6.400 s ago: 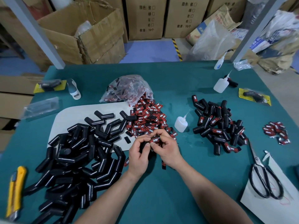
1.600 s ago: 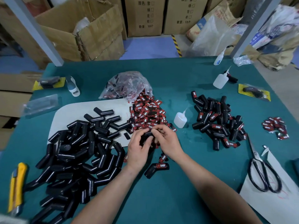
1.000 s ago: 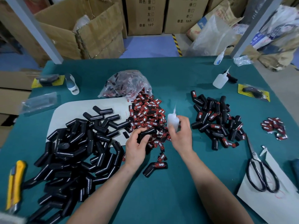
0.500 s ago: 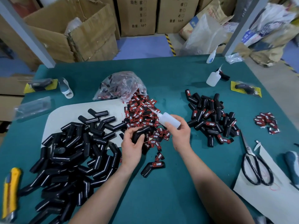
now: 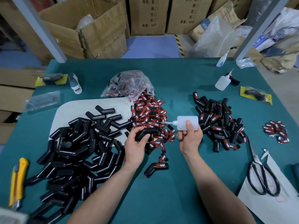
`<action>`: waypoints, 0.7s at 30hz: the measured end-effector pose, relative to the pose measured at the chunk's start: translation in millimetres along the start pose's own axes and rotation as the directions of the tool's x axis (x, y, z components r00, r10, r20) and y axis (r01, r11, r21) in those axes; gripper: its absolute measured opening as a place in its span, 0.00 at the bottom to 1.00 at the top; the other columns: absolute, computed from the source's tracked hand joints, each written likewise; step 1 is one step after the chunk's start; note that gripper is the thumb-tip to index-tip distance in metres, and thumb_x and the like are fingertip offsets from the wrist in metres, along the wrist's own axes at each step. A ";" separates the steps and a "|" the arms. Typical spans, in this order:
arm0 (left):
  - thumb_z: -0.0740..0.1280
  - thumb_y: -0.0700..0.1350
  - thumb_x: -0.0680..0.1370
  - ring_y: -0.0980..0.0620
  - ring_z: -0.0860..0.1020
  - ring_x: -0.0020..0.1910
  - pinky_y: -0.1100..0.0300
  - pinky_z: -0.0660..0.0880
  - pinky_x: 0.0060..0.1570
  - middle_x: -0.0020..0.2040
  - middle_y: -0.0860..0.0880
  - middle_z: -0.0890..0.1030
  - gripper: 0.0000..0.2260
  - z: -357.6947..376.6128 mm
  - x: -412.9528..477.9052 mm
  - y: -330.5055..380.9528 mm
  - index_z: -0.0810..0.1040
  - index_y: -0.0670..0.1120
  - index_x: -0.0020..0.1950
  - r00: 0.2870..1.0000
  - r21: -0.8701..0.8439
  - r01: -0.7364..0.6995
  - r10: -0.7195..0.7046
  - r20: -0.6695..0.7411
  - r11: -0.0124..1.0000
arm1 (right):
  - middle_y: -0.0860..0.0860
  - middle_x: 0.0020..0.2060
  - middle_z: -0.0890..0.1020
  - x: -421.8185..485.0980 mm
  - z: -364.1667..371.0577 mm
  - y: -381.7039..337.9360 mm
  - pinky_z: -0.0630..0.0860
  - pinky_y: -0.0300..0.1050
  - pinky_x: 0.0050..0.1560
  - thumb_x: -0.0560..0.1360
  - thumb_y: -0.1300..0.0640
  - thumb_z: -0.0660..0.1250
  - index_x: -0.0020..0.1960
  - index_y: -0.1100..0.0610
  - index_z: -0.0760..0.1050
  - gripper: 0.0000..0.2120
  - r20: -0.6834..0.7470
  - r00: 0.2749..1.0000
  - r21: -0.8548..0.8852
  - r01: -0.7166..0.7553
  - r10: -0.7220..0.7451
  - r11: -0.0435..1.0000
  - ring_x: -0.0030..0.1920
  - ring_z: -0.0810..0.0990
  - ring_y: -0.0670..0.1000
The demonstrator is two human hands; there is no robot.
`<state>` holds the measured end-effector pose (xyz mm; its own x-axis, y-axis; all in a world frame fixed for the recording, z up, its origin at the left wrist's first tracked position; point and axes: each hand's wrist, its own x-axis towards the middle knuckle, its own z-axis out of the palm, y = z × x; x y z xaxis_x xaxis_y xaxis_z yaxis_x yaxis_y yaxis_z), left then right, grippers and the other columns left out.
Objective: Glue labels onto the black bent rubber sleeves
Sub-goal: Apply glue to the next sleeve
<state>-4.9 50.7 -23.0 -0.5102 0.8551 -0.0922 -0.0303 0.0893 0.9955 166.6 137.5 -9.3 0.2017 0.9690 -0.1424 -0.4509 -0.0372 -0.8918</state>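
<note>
Gluing step: left hand [image 5: 135, 147] grips sleeve [image 5: 146, 132], right hand [image 5: 191, 140] holds glue bottle [image 5: 187, 122]; I'd drop its nozzle onto the sleeve next

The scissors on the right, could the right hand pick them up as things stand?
Probably not yet: the right hand grips the glue bottle. The scissors lie uncovered on its side of the table, partly on white paper, so the way looks free once the bottle is set down.
</note>
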 end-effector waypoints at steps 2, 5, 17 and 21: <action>0.74 0.38 0.78 0.61 0.84 0.50 0.70 0.77 0.47 0.54 0.58 0.85 0.21 0.2 0.0 0.7 0.81 0.67 0.54 1.000 -0.003 -0.006 0.006 -0.014 1.000 | 0.46 0.24 0.69 -1.2 0.4 -1.9 0.63 0.35 0.21 0.70 0.48 0.71 0.43 0.57 0.71 0.14 -0.004 1.000 0.026 0.021 -0.021 0.999 0.20 0.66 0.47; 0.75 0.36 0.77 0.61 0.82 0.56 0.72 0.76 0.52 0.58 0.56 0.83 0.23 0.0 1.5 1.1 0.81 0.67 0.53 0.998 0.021 -0.053 0.054 -0.027 0.998 | 0.47 0.25 0.73 -1.1 2.3 -2.2 0.61 0.35 0.22 0.69 0.47 0.71 0.43 0.58 0.71 0.16 -0.027 0.998 0.019 0.048 -0.048 0.999 0.20 0.65 0.46; 0.74 0.37 0.77 0.64 0.80 0.58 0.75 0.73 0.55 0.58 0.64 0.80 0.26 0.7 2.1 -2.0 0.80 0.71 0.55 0.996 0.077 -0.090 0.091 -0.002 0.993 | 0.45 0.27 0.77 -12.0 3.4 -0.4 0.69 0.35 0.22 0.69 0.46 0.70 0.42 0.59 0.72 0.16 -0.018 0.985 -0.184 0.166 -0.172 0.969 0.25 0.76 0.44; 0.75 0.38 0.78 0.62 0.80 0.59 0.73 0.75 0.55 0.58 0.63 0.80 0.24 -1.0 2.5 -5.0 0.80 0.70 0.56 0.996 0.084 -0.085 0.085 0.002 0.993 | 0.53 0.31 0.75 -12.4 2.8 1.3 0.70 0.38 0.22 0.68 0.44 0.70 0.41 0.57 0.72 0.16 -0.030 0.978 -0.250 0.192 -0.205 0.949 0.27 0.76 0.48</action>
<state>-6.9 51.8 -28.2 -0.5088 0.8609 -0.0070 0.0851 0.0585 0.9947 161.1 126.2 -7.5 0.3159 0.9483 0.0310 -0.1722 0.0895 -0.9810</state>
